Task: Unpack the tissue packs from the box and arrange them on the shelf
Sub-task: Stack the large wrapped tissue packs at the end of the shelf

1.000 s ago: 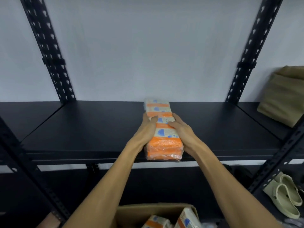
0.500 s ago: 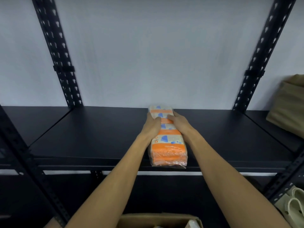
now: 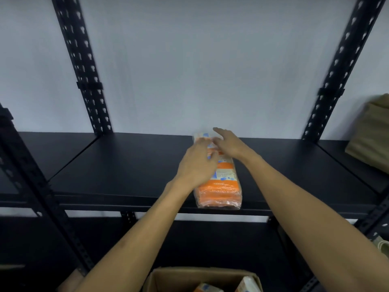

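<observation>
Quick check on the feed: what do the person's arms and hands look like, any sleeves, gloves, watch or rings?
Both forearms are bare up to the bottom edge of the picture: no sleeves show. The left hand and right hand wear no gloves. No watch or bracelet shows at either wrist. The fingers are motion-blurred, so small rings cannot be ruled out.

Orange tissue pack (image 3: 220,186) lies lengthwise on the black shelf (image 3: 126,165), far end at the wall, near end at the front edge. Left hand (image 3: 196,165) rests over its left side, fingers relaxed. Right hand (image 3: 228,144) hovers over the far end, fingers spread. Open cardboard box (image 3: 168,279) below, more packs (image 3: 247,284) inside.
</observation>
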Tool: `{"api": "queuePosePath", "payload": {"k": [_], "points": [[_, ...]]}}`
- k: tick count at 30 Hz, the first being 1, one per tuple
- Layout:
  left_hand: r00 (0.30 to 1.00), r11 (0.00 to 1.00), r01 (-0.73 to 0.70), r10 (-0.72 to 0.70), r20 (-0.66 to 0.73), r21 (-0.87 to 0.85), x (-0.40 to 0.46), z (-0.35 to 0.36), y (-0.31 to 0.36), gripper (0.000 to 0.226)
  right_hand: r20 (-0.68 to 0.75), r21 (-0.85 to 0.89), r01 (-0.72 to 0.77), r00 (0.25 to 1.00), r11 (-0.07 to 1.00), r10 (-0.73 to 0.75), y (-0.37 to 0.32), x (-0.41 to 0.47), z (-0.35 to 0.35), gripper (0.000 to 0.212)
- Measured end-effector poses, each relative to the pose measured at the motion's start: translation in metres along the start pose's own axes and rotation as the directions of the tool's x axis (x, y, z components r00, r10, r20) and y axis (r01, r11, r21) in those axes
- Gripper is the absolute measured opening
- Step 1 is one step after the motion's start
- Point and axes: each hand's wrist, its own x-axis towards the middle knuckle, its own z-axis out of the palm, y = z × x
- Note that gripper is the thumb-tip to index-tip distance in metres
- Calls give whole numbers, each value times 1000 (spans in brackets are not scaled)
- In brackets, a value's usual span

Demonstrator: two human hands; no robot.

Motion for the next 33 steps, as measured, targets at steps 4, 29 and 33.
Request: {"api": "queuePosePath", "payload": {"k": [4,29,33], "points": [[965,969,-246,246,86,-10,-44,12,-2,38,66,-95,60,996,994,-54,-7,12,1,48],[972,756,146,-230,-49,-638,-20,2,-28,28,-199,119,58,979,991,-33,4,-21,9,41],[895,496,384,-406,183,-779,-11,13,-19,45,0,-85,38,999,996,-38,-4,-59,17,57]]}}
